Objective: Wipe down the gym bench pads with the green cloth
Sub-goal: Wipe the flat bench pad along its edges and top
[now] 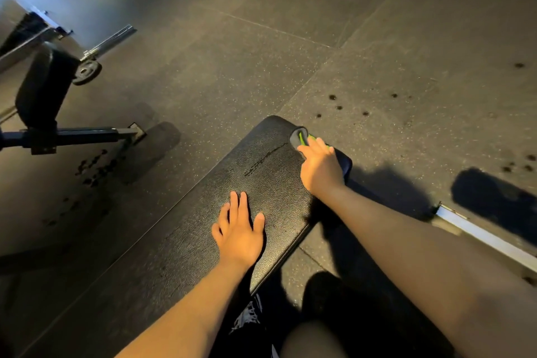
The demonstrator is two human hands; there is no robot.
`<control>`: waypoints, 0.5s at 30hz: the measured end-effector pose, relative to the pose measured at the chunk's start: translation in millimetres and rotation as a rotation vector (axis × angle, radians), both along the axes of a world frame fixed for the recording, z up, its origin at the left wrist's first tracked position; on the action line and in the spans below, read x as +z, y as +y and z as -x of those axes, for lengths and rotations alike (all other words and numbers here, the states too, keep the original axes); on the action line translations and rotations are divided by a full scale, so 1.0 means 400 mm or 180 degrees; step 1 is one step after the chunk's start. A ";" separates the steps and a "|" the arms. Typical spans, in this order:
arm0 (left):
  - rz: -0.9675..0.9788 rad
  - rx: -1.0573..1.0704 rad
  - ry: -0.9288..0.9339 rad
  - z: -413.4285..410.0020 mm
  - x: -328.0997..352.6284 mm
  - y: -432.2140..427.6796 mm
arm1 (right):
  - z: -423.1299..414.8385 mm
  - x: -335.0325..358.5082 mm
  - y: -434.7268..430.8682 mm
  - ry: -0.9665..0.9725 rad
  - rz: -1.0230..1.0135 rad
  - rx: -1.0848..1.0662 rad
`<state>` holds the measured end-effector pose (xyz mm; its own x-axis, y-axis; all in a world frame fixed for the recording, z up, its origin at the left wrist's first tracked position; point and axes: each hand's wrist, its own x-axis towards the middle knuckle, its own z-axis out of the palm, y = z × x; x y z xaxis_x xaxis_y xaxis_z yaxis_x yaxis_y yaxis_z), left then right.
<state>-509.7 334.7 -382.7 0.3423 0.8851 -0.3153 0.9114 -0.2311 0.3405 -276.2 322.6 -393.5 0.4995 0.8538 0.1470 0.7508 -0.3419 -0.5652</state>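
Gym floor, dim warm light
Dark speckled rubber tiles [290, 52] with seams; padded machine [43, 87] and barbell [112, 39] at left; pale metal bar [482, 237] at right

One bench pad [261, 171] carries two hands, left hand [239, 237] and right hand [319, 167], and one green cloth [302, 139]. Left of it are one second pad [43, 87] and one weight plate [86, 71].

grained black vinyl bench pad [232, 183], soft green cloth [305, 139], speckled matt rubber floor [261, 67].
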 end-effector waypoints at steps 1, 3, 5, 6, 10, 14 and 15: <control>0.0007 0.0015 -0.0033 -0.001 0.001 -0.001 | 0.023 0.000 -0.007 -0.0017 0.0010 0.0021; 0.0003 0.0011 -0.0131 0.001 0.003 0.000 | 0.089 0.002 -0.036 -0.0005 -0.0101 0.0189; 0.0006 -0.0044 -0.0250 0.011 0.007 0.005 | 0.164 0.002 -0.078 0.0102 -0.0223 0.0467; 0.0009 -0.0076 -0.0298 0.018 0.011 0.007 | 0.201 0.005 -0.101 0.0134 -0.0249 0.0643; -0.0272 -0.0021 0.0152 0.049 0.030 -0.023 | 0.309 0.012 -0.168 0.0170 0.0024 0.1351; -0.0317 0.0048 0.0313 0.067 0.044 -0.089 | 0.297 -0.002 -0.226 -0.0096 -0.0360 0.1844; -0.0302 -0.0034 0.0309 0.072 0.041 -0.102 | 0.281 -0.006 -0.232 -0.0209 -0.0455 0.1936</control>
<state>-538.4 294.0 -366.2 0.3239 0.9089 -0.2626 0.9363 -0.2680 0.2271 -388.5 230.0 -395.9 -0.0834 0.9520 0.2946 0.8219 0.2329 -0.5199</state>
